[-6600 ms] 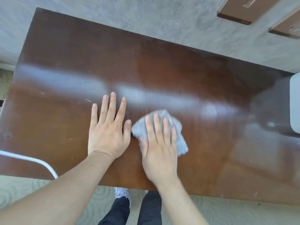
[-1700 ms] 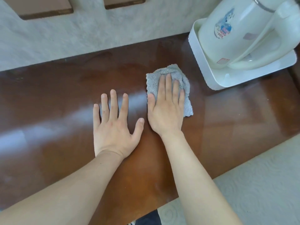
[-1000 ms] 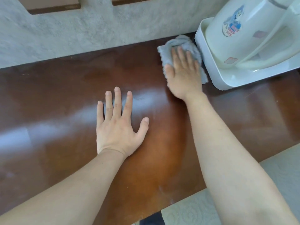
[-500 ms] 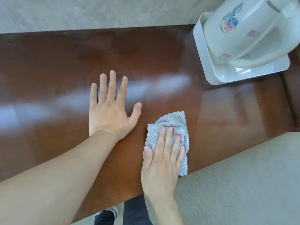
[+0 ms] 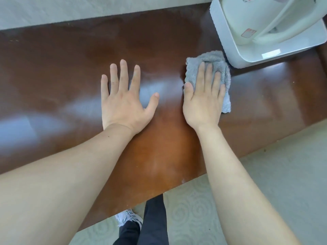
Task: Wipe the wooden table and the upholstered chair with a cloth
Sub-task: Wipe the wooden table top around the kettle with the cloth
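Right hand: flat, fingers extended, pressing down on grey cloth; no closed grip. Cloth: bunched on wooden table, its far edge just beside, possibly touching, white tray. Tray: holds white kettle, top right. Left hand: open, palm down, fingers spread on bare table, near right hand, holding nothing. Below table edge: patterned carpet, dark trouser legs, one shoe.
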`<state>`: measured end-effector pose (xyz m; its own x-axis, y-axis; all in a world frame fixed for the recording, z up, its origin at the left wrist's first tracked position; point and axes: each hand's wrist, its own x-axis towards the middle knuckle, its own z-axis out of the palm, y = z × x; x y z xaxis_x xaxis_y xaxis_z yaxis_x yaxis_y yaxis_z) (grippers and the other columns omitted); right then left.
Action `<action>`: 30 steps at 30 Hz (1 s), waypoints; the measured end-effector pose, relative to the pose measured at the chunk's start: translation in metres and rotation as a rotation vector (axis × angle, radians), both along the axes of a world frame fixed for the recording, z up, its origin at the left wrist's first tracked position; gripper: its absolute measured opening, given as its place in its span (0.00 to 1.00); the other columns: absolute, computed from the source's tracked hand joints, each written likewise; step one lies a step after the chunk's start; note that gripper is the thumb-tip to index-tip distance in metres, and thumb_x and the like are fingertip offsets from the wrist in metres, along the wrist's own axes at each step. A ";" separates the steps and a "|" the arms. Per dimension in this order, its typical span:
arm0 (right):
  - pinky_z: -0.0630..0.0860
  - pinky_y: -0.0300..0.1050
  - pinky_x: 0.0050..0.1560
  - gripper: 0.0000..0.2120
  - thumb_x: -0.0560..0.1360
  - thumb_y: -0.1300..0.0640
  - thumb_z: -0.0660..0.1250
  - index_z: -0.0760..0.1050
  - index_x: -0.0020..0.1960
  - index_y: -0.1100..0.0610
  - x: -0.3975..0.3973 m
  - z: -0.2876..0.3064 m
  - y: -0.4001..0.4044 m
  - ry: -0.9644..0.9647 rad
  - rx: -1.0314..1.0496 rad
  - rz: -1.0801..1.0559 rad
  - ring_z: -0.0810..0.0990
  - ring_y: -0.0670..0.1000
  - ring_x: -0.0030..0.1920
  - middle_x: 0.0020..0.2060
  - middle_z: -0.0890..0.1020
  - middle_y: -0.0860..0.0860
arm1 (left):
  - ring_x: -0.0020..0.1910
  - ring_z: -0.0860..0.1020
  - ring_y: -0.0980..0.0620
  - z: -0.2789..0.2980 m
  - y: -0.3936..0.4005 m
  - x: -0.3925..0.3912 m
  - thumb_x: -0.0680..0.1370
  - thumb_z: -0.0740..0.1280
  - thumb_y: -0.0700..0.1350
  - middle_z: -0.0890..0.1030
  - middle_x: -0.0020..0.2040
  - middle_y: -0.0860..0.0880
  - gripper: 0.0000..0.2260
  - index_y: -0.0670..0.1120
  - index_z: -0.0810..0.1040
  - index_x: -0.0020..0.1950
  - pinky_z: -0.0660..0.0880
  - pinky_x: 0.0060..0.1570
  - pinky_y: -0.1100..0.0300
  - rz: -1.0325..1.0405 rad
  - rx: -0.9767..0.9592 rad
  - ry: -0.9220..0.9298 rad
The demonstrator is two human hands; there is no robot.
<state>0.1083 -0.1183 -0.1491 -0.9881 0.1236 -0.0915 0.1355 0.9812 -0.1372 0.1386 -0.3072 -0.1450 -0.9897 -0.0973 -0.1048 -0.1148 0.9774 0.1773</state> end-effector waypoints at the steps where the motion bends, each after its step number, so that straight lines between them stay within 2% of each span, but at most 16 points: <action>1: 0.45 0.57 0.78 0.29 0.84 0.43 0.45 0.43 0.81 0.52 0.024 0.001 -0.006 0.002 -0.001 -0.010 0.45 0.55 0.80 0.81 0.48 0.50 | 0.82 0.44 0.42 0.000 0.000 0.000 0.78 0.43 0.69 0.48 0.84 0.44 0.38 0.50 0.51 0.84 0.43 0.79 0.44 0.000 0.006 0.004; 5: 0.48 0.58 0.78 0.29 0.84 0.42 0.44 0.46 0.82 0.52 0.137 0.007 -0.020 -0.026 -0.011 -0.017 0.45 0.55 0.81 0.81 0.49 0.51 | 0.82 0.45 0.42 0.000 -0.001 0.000 0.79 0.43 0.68 0.49 0.84 0.43 0.37 0.50 0.52 0.84 0.44 0.79 0.44 0.000 0.009 0.013; 7: 0.47 0.57 0.79 0.29 0.84 0.41 0.41 0.45 0.82 0.50 0.163 0.008 -0.016 -0.077 -0.041 0.009 0.44 0.54 0.81 0.81 0.48 0.49 | 0.82 0.45 0.42 0.001 -0.001 -0.001 0.79 0.43 0.68 0.49 0.84 0.43 0.37 0.49 0.52 0.84 0.44 0.79 0.44 0.002 0.010 0.011; 10: 0.44 0.56 0.79 0.28 0.83 0.40 0.38 0.44 0.81 0.48 0.128 0.008 0.013 -0.082 -0.025 0.018 0.44 0.54 0.80 0.81 0.48 0.49 | 0.82 0.45 0.42 0.002 -0.001 -0.001 0.79 0.42 0.68 0.49 0.84 0.43 0.37 0.50 0.52 0.84 0.43 0.79 0.44 -0.001 0.020 0.005; 14: 0.44 0.57 0.78 0.28 0.84 0.44 0.43 0.44 0.81 0.50 0.034 0.004 0.075 -0.040 0.009 -0.140 0.45 0.55 0.80 0.81 0.49 0.50 | 0.82 0.45 0.42 0.001 -0.001 0.000 0.79 0.40 0.69 0.49 0.83 0.43 0.38 0.49 0.52 0.84 0.43 0.79 0.44 0.005 0.037 0.014; 17: 0.43 0.58 0.78 0.28 0.85 0.46 0.45 0.43 0.82 0.51 0.004 0.002 0.085 -0.050 -0.013 -0.224 0.44 0.55 0.80 0.81 0.48 0.50 | 0.82 0.44 0.42 0.002 -0.002 0.000 0.79 0.39 0.69 0.49 0.83 0.43 0.38 0.49 0.52 0.84 0.43 0.79 0.44 0.004 0.041 0.019; 20: 0.45 0.59 0.78 0.29 0.84 0.45 0.46 0.44 0.82 0.54 0.039 0.005 0.052 -0.023 -0.009 -0.220 0.45 0.58 0.80 0.81 0.48 0.52 | 0.82 0.44 0.42 0.002 -0.001 0.001 0.79 0.39 0.70 0.49 0.83 0.43 0.39 0.49 0.52 0.84 0.42 0.79 0.44 -0.007 0.043 0.013; 25: 0.48 0.59 0.78 0.28 0.84 0.43 0.42 0.45 0.82 0.52 0.167 0.011 -0.027 -0.064 -0.030 0.048 0.45 0.56 0.80 0.81 0.47 0.50 | 0.82 0.47 0.40 0.002 -0.003 0.000 0.80 0.41 0.68 0.51 0.83 0.41 0.38 0.48 0.55 0.83 0.44 0.79 0.43 -0.001 0.065 0.039; 28: 0.50 0.59 0.78 0.28 0.84 0.43 0.41 0.47 0.81 0.49 0.151 0.009 -0.008 -0.103 -0.034 0.135 0.46 0.55 0.80 0.81 0.50 0.49 | 0.82 0.47 0.40 0.002 -0.002 0.001 0.80 0.42 0.68 0.51 0.83 0.41 0.37 0.47 0.55 0.83 0.44 0.78 0.43 -0.001 0.057 0.037; 30: 0.49 0.58 0.78 0.28 0.83 0.43 0.42 0.47 0.81 0.49 0.113 0.008 0.019 -0.073 0.005 0.103 0.47 0.55 0.80 0.81 0.52 0.50 | 0.82 0.46 0.40 0.001 -0.002 0.000 0.80 0.42 0.68 0.51 0.83 0.41 0.37 0.48 0.54 0.83 0.44 0.79 0.43 -0.009 0.049 0.034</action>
